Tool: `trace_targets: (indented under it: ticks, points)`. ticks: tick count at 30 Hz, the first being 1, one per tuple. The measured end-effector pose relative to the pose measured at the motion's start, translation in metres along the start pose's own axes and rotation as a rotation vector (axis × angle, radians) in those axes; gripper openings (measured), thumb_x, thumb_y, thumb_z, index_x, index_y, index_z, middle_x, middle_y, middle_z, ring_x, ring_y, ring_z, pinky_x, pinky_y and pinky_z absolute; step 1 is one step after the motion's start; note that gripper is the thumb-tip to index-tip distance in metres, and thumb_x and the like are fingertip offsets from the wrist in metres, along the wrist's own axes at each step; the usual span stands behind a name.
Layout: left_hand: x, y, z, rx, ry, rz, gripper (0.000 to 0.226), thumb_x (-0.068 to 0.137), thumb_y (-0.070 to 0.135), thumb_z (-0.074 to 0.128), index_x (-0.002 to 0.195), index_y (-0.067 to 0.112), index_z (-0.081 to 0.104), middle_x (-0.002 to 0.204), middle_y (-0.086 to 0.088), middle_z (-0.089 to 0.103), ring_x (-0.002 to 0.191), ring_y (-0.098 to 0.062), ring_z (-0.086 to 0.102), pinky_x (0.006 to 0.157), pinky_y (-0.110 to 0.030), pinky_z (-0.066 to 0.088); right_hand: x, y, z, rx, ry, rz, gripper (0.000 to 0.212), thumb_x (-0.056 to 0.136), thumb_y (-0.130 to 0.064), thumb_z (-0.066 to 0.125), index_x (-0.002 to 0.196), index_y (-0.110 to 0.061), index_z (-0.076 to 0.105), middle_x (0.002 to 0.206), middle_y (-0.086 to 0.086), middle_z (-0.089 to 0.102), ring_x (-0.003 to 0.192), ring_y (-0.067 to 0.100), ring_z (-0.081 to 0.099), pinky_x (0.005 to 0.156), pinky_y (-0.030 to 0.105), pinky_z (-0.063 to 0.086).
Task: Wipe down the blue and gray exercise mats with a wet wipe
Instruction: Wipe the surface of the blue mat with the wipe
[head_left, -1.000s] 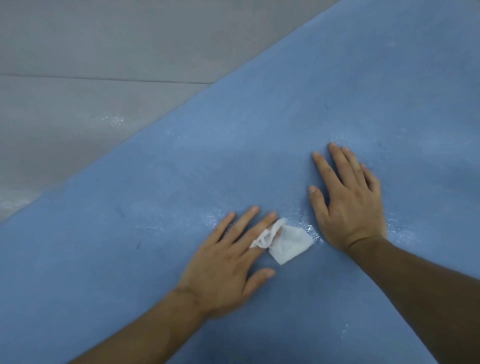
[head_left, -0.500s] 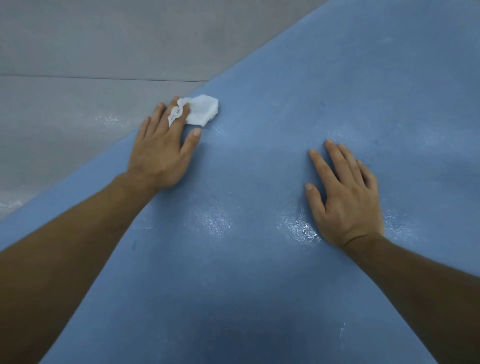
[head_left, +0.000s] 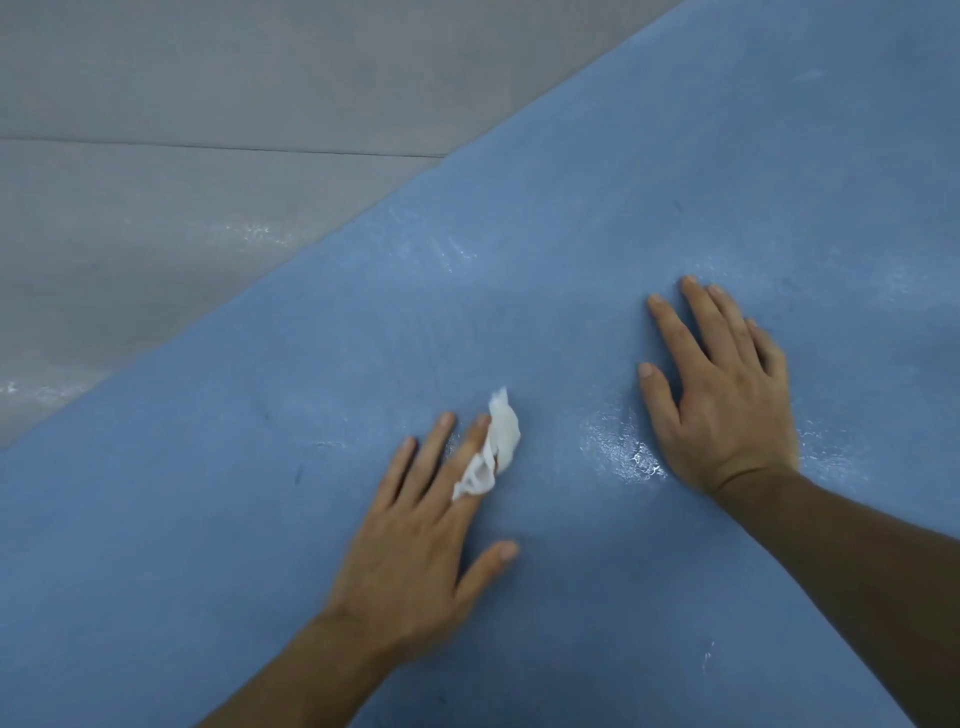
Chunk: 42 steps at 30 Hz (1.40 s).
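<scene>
Blue mat (head_left: 571, 182) fills most of our view, running from lower left to upper right, with gray mat (head_left: 156, 234) in the upper left corner. We see the crumpled white wipe (head_left: 501, 434) just below the frame's centre, draped around the forefinger of our left hand (head_left: 415, 551), apart from our right hand (head_left: 722, 405), with a glistening wet patch (head_left: 618, 447) between them. Both hands lie flat on the blue mat with fingers straight and slightly spread, the left pressing the wipe down, forearms reaching in from the bottom edge.

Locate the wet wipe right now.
In the head view, the wet wipe lies near centre on the blue mat, under fingers of the left hand, left of the flat right hand.
</scene>
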<state>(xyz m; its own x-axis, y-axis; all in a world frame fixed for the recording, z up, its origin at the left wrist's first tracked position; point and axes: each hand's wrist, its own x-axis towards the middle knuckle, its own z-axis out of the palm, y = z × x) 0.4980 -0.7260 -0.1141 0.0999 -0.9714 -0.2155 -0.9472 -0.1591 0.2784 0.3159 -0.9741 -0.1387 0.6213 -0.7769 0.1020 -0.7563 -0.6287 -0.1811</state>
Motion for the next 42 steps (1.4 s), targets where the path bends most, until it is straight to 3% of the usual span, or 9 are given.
trace_targets:
  ticks: [4,9,14,18,30,35,38,42]
  points:
    - [-0.018,0.008,0.006,0.023,-0.011,0.048,0.072,0.107,0.059,0.031,0.164,0.015,0.023,0.174,0.002,0.011,0.160,-0.028,0.009,0.125,-0.050,0.014,0.000,0.000,0.000,-0.001,-0.001,0.004,0.061,0.101,-0.043,0.036,0.158,-0.023,0.039,0.169,0.004,0.027,0.157,0.021,0.021,0.125,0.044,0.018]
    - [-0.004,-0.011,-0.002,0.048,-0.022,0.042,0.070,0.107,0.057,0.028,0.165,0.017,0.021,0.173,0.006,0.012,0.160,-0.022,0.010,0.125,-0.049,0.018,0.000,-0.001,-0.002,0.003,-0.009,0.005,0.061,0.101,-0.043,0.036,0.159,-0.022,0.039,0.169,0.004,0.027,0.158,0.021,0.021,0.126,0.043,0.017]
    - [0.036,-0.068,-0.025,-0.029,0.074,-0.275,0.074,0.103,0.062,0.015,0.166,0.021,0.019,0.173,0.007,0.010,0.160,-0.018,0.004,0.129,-0.043,0.007,0.001,0.000,-0.002,0.014,-0.012,0.003,0.061,0.102,-0.044,0.035,0.159,-0.023,0.038,0.170,0.003,0.026,0.158,0.021,0.020,0.126,0.044,0.017]
    - [0.050,-0.118,-0.042,-0.061,0.139,-0.497,0.081,0.098,0.067,0.009,0.166,0.024,0.019,0.174,0.004,0.010,0.160,-0.020,0.004,0.128,-0.047,0.007,0.000,0.000,0.000,0.020,0.003,0.001,0.060,0.102,-0.044,0.036,0.159,-0.023,0.039,0.169,0.004,0.027,0.158,0.022,0.021,0.126,0.043,0.017]
    - [-0.019,-0.117,-0.022,-0.115,0.202,-0.580,0.078,0.101,0.069,0.011,0.166,0.029,0.002,0.174,0.004,0.007,0.160,-0.017,0.000,0.128,-0.047,0.004,-0.001,0.002,0.001,0.036,-0.012,0.000,0.059,0.104,-0.046,0.035,0.160,-0.024,0.037,0.170,0.004,0.025,0.158,0.022,0.019,0.128,0.042,0.014]
    - [-0.053,-0.076,-0.007,-0.091,0.150,-0.532,0.081,0.102,0.063,0.021,0.166,0.013,0.017,0.172,-0.009,0.016,0.160,-0.025,0.003,0.128,-0.053,0.009,-0.001,0.000,0.000,0.037,-0.012,0.008,0.060,0.104,-0.046,0.034,0.159,-0.024,0.037,0.170,0.003,0.025,0.158,0.021,0.018,0.128,0.041,0.013]
    - [-0.061,-0.033,0.002,-0.050,0.118,-0.295,0.079,0.105,0.062,0.023,0.161,0.007,0.030,0.170,-0.008,0.020,0.159,-0.033,0.011,0.126,-0.056,0.013,-0.001,0.000,0.000,0.032,-0.017,0.012,0.061,0.103,-0.047,0.034,0.160,-0.025,0.037,0.170,0.003,0.024,0.158,0.021,0.018,0.128,0.041,0.013]
    - [-0.046,0.021,0.016,-0.021,0.050,-0.017,0.071,0.108,0.058,0.026,0.163,0.014,0.028,0.172,-0.002,0.016,0.160,-0.030,0.011,0.125,-0.053,0.014,-0.001,-0.001,-0.002,0.033,-0.020,0.011,0.061,0.103,-0.047,0.033,0.160,-0.024,0.037,0.170,0.003,0.025,0.158,0.021,0.018,0.128,0.040,0.012]
